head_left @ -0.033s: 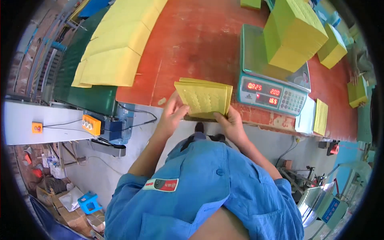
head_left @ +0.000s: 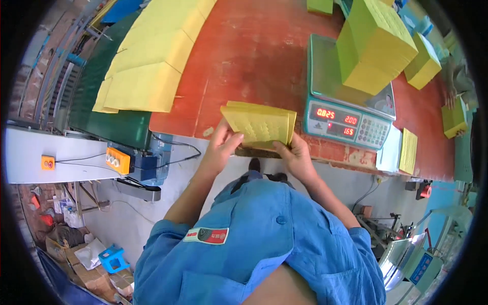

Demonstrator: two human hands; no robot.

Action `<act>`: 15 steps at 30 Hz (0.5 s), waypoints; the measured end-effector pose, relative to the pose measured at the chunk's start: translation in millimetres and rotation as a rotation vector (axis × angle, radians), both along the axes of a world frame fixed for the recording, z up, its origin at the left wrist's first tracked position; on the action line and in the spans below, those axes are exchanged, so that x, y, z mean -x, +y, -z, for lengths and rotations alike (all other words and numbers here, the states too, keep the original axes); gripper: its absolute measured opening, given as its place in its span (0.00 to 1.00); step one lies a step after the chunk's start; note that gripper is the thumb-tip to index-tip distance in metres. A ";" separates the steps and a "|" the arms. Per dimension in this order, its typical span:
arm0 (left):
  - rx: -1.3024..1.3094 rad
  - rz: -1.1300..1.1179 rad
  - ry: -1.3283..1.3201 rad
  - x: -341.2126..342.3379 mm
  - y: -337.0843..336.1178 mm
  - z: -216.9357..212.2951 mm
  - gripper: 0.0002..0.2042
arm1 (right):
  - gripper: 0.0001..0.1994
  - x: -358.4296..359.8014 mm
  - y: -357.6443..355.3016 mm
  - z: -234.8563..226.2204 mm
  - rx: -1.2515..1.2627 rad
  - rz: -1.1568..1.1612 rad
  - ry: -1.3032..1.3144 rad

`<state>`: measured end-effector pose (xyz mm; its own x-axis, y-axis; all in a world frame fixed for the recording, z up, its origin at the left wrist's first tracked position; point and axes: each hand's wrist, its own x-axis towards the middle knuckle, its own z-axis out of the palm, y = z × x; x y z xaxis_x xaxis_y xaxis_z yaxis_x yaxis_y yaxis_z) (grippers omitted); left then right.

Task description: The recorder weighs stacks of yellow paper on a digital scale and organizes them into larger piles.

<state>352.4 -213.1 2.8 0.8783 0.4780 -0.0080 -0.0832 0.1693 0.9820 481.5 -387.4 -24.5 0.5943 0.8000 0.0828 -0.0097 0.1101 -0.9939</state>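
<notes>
Red tabletop [head_left: 244,66] bears the scale [head_left: 333,133], left of which my left hand [head_left: 219,148] and right hand [head_left: 297,158], closed, pinch the yellow paper stack [head_left: 262,124] from both sides, probably keeping it together.

Illumination: bright, diffuse, fairly even; direction hard to tell. Bench [head_left: 244,61]: well lit, darker just left of the scale [head_left: 345,109]. Scale: platform glossy, with dull reflections; red display digits [head_left: 333,121] glowing, edges slightly bloomed. Yellow block [head_left: 378,51]: front face lit, left face darker, greener. Metal sheet [head_left: 396,254], lower right: hard white glare. Held yellow bundle [head_left: 262,124]: embossing readable, mildly soft; narrow dark shade beneath. Optics: fisheye; straight edges bowed, surround black, rim blurred, fine detail smeared.
</notes>
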 end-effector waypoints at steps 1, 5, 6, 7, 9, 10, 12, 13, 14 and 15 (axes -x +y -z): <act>-0.007 -0.004 -0.009 -6.0 6.9 2.7 0.22 | 0.19 -9.5 10.6 1.6 -0.007 -0.004 -0.009; -0.010 -0.037 -0.064 -29.9 18.4 17.8 0.18 | 0.19 -36.1 39.7 19.5 0.048 -0.045 -0.005; -0.013 -0.053 -0.068 -33.1 20.3 24.4 0.17 | 0.21 -38.7 44.0 22.0 0.071 0.006 -0.008; -0.015 -0.069 -0.070 -35.4 21.5 31.1 0.16 | 0.23 -38.9 47.4 25.1 0.096 0.058 -0.010; -0.025 -0.065 -0.108 -40.0 26.2 30.7 0.16 | 0.25 -39.0 55.1 26.9 0.074 0.090 0.023; -0.079 -0.049 -0.088 -41.0 31.9 35.2 0.16 | 0.24 -38.2 57.2 27.4 0.054 0.108 0.073; -0.126 -0.019 -0.074 -47.0 39.0 33.5 0.16 | 0.24 -38.0 60.8 28.2 0.038 0.142 0.118; -0.150 -0.017 -0.048 -47.3 40.4 32.1 0.16 | 0.23 -35.6 63.3 30.7 0.009 0.145 0.169; -0.171 -0.012 -0.019 -47.0 39.7 28.7 0.17 | 0.22 -31.6 64.6 31.4 -0.018 0.152 0.224; -0.164 0.001 -0.019 -48.3 38.4 25.3 0.17 | 0.22 -28.3 66.4 31.0 -0.013 0.167 0.224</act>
<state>400.7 -174.7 -22.5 0.8782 0.4703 0.0872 -0.1023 0.0065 0.9947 509.8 -321.0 -55.5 0.7225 0.6892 -0.0559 -0.2096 0.1413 -0.9675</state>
